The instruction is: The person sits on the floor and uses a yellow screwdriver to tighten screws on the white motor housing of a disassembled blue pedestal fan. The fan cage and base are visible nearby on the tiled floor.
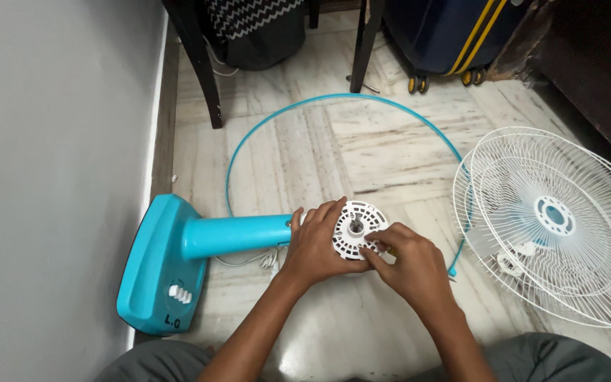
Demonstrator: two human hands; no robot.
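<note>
The fan motor (357, 230), a white slotted disc with a short shaft at its centre, lies at the lower middle of the frame, at the end of the blue stand (178, 255), which lies flat on the floor (362, 141).

Left hand (316, 244): wrapped around the left side of the motor, fingers curled over its rim.
Right hand (408, 262): fingertips pinched at the lower right edge of the motor face; whether they hold a small part cannot be told.

Hazards, as judged:
- The stand rests on its side and may roll if the left hand slackens.
- A small fastener, if one is present, could slip onto the floor and roll under the grilles (553, 219).
- The white cord (266, 260) lies just beside the left wrist and could snag.
- The blue ring (334, 99) lies behind the hands on the floor and could be knocked.

Containers: none open in view. The dark suitcase (447, 32) at the upper right is shut, contents hidden.
</note>
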